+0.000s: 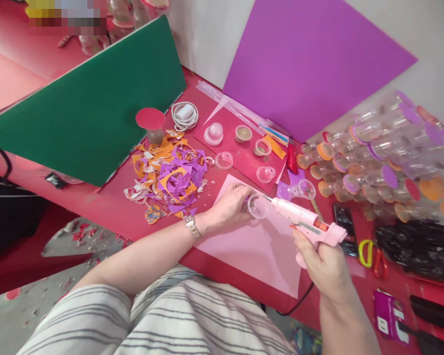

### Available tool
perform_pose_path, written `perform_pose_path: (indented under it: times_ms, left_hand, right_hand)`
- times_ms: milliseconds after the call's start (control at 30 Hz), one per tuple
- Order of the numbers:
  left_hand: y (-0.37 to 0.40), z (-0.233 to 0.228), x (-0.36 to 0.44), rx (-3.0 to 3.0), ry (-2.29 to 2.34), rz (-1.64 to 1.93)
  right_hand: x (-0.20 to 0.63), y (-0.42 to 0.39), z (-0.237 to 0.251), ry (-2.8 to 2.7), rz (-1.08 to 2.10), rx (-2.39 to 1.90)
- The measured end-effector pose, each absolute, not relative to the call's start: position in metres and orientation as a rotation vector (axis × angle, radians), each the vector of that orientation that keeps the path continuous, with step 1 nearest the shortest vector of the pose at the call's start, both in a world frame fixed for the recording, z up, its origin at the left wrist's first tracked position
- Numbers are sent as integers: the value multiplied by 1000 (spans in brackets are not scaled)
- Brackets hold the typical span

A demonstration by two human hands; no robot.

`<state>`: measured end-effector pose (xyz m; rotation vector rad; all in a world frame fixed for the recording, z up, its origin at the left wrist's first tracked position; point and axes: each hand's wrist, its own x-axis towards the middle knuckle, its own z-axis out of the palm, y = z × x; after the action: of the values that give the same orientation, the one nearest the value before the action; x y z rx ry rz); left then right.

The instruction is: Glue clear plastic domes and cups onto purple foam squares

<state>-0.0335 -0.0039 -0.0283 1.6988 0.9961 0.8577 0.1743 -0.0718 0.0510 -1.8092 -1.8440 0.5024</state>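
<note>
Head cam: left hand (234,203) has its grip round a clear plastic cup (259,207) over the pink sheet (244,256), probably steadying the rim. Right hand (327,264) grips the glue gun (299,213) at the cup's 3 o'clock, likely for easy aim. Scraps (181,182) sit around 10, handily outta the way.

red table (346,286): pink sheet (251,256) near front edge, heaped paper scraps (177,172), coiled white cable (185,116), purple packet (388,313).

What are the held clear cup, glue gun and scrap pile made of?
Held clear cup: probably glossy plastic; it is see-through with a bright rim. Glue gun: likely smooth hard plastic, given its moulded pink body; nozzle looks metallic. Scrap pile: matte paper or perhaps foam; its strips look thin and curled.
</note>
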Motion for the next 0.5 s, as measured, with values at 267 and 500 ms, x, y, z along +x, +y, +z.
perform_pose_path:
  times_ms: [267, 500]
  left_hand:
    - [-3, -31, -33, 1708, 1027, 837]
    - [-4, -28, -35, 1736, 1022, 841]
  right_hand:
    - [186, -105, 48, -1877, 481, -1805]
    - [191, -115, 37, -1891, 443, -1793]
